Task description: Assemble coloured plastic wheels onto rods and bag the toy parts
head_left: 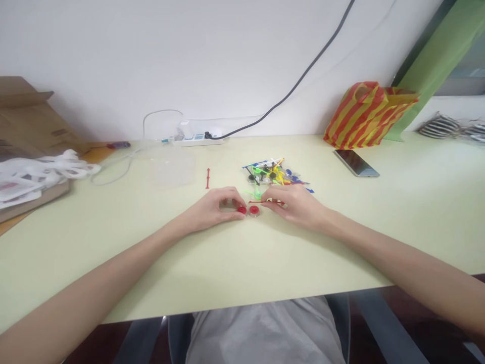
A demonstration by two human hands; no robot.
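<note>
My left hand (217, 208) pinches a small round red disc with a clear rim (241, 210) between thumb and fingers, low over the table. Just right of it lies a second red disc (254, 210), close to the first. My right hand (295, 203) is closed on a thin red plastic stick (257, 202), whose pointed tip reaches left above the second disc. Behind my right hand is a pile of small coloured plastic parts (278, 174), in blue, green, yellow, black and white. Another red stick (207, 178) lies apart, beyond my left hand.
A phone (356, 163) and a red-and-yellow striped bag (369, 116) stand at the back right. Against the wall sits a power strip (199, 140) with a black cable (291, 91). At left are a cardboard box (34, 119) and white plastic bags (41, 174).
</note>
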